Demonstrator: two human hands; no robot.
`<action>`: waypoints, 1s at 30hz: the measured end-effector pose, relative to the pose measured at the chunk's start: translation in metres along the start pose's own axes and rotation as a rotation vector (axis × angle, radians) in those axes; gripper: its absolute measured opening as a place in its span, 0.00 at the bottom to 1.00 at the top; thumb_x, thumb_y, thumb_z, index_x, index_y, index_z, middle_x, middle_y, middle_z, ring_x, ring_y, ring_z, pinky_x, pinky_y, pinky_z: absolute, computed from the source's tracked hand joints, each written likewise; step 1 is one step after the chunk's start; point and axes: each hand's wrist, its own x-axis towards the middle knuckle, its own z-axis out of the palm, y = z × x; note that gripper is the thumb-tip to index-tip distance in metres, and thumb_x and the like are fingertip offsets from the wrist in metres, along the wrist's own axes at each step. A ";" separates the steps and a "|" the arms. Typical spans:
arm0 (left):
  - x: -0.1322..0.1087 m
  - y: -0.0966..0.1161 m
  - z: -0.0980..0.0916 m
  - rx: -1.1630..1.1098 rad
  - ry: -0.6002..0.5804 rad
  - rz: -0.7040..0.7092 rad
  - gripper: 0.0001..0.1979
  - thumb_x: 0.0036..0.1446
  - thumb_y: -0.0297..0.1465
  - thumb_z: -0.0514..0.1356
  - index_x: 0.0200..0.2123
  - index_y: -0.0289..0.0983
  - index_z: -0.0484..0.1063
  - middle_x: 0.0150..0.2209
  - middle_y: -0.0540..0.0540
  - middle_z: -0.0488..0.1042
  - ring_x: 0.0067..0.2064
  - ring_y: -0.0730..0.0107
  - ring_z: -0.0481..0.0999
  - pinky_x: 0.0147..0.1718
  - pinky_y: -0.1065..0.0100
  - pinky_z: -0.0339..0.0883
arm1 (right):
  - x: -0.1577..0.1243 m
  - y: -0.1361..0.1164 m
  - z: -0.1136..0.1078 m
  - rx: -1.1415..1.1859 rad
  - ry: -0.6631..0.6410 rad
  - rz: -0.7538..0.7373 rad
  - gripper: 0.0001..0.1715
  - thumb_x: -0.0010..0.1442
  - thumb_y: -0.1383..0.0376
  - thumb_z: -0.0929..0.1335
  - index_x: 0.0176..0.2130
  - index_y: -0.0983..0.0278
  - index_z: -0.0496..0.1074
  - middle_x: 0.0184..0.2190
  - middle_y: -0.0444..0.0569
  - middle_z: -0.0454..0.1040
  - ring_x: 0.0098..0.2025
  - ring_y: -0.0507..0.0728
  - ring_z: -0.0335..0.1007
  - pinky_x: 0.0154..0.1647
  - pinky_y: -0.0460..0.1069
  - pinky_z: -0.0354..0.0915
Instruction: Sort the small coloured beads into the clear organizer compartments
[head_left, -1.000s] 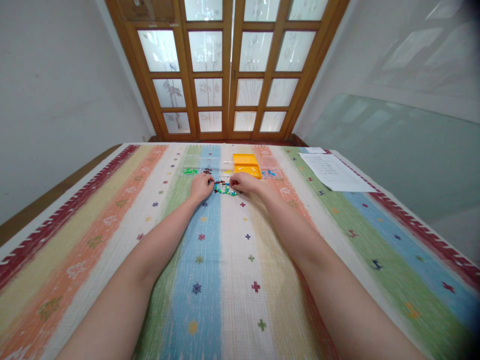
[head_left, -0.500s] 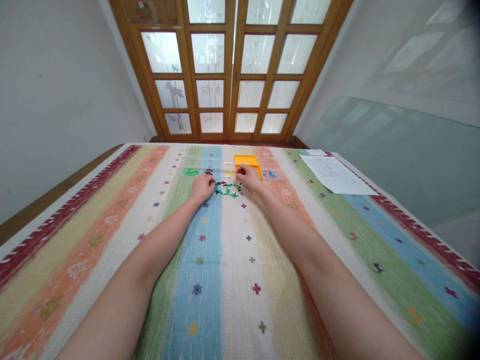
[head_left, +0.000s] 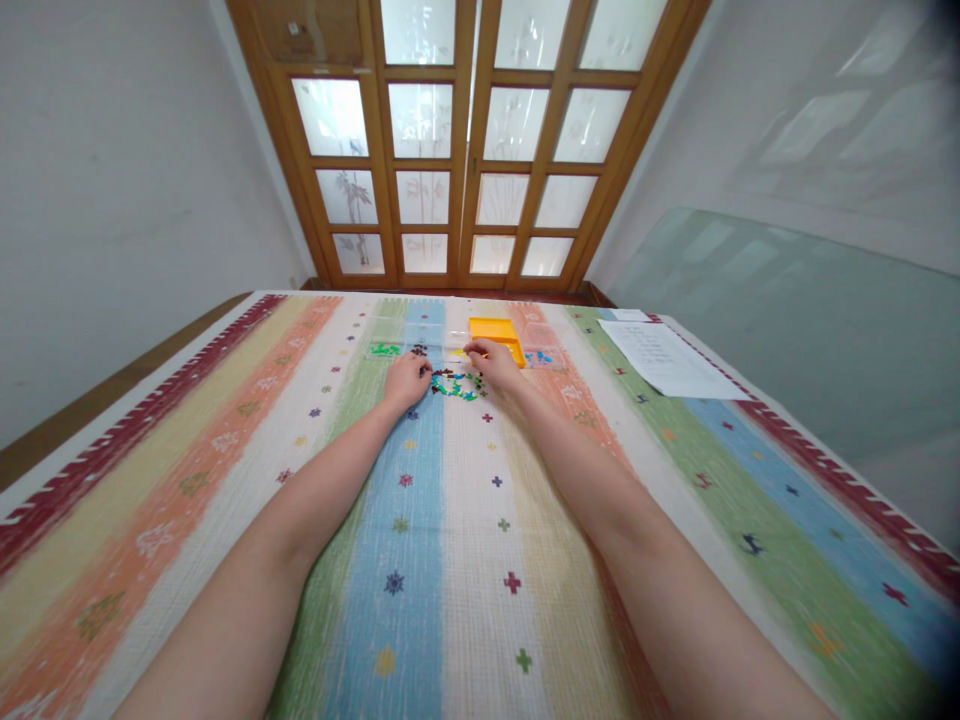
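Note:
Far up the table, a ring of small green, blue and dark red pieces (head_left: 455, 394) lies on the cloth. My left hand (head_left: 408, 381) rests at the ring's left side, fingertips pinched together by its edge; whatever is between them is too small to make out. My right hand (head_left: 495, 364) is just above the ring's right side, in front of an open yellow box (head_left: 493, 327). Its thumb and fingers are closed near some yellow pieces (head_left: 456, 352), and their hold is too small to name. Green pieces (head_left: 385, 350) and dark brown pieces (head_left: 419, 350) sit in clear compartments behind my left hand.
Blue pieces (head_left: 539, 357) lie in a clear compartment right of the yellow box. White paper sheets (head_left: 667, 358) with writing lie at the table's right. A striped tablecloth (head_left: 472, 560) covers the table. Wooden glazed doors (head_left: 461, 170) stand behind it.
My right hand has shifted slightly left, toward the yellow pieces. My left hand stays by the ring's left side. The whole view has tipped up a little.

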 end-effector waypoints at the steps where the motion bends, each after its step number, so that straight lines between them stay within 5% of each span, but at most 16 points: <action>1: 0.000 0.000 0.000 0.005 0.003 0.005 0.10 0.63 0.30 0.59 0.39 0.41 0.81 0.43 0.42 0.78 0.49 0.56 0.75 0.53 0.57 0.66 | 0.000 0.000 -0.002 -0.035 -0.048 -0.005 0.16 0.61 0.70 0.64 0.43 0.64 0.80 0.43 0.51 0.82 0.45 0.58 0.76 0.48 0.49 0.67; 6: 0.000 -0.002 0.002 0.006 0.011 0.016 0.10 0.63 0.29 0.58 0.39 0.40 0.81 0.43 0.42 0.78 0.49 0.56 0.75 0.53 0.57 0.66 | -0.003 -0.007 -0.011 -0.240 -0.355 -0.133 0.12 0.54 0.73 0.66 0.34 0.64 0.80 0.32 0.47 0.79 0.36 0.55 0.72 0.38 0.46 0.61; 11: 0.001 -0.002 0.003 0.000 0.001 0.001 0.09 0.63 0.30 0.59 0.40 0.40 0.81 0.44 0.42 0.78 0.49 0.57 0.75 0.54 0.58 0.65 | -0.006 -0.016 -0.013 -0.317 -0.462 -0.261 0.07 0.55 0.70 0.70 0.35 0.64 0.80 0.33 0.47 0.78 0.35 0.54 0.69 0.37 0.46 0.57; 20: 0.002 -0.004 0.006 -0.001 0.023 0.020 0.09 0.63 0.30 0.59 0.39 0.40 0.81 0.43 0.42 0.78 0.49 0.57 0.74 0.53 0.58 0.65 | -0.010 -0.023 -0.009 -0.313 -0.445 -0.266 0.06 0.59 0.70 0.70 0.34 0.65 0.79 0.33 0.48 0.77 0.34 0.54 0.66 0.37 0.47 0.55; 30: 0.002 -0.004 0.005 -0.009 0.009 0.002 0.09 0.63 0.30 0.59 0.40 0.40 0.81 0.44 0.42 0.78 0.49 0.57 0.74 0.55 0.57 0.65 | -0.012 -0.014 -0.012 -0.110 -0.258 -0.143 0.02 0.56 0.68 0.67 0.32 0.63 0.72 0.28 0.43 0.72 0.31 0.53 0.64 0.33 0.46 0.54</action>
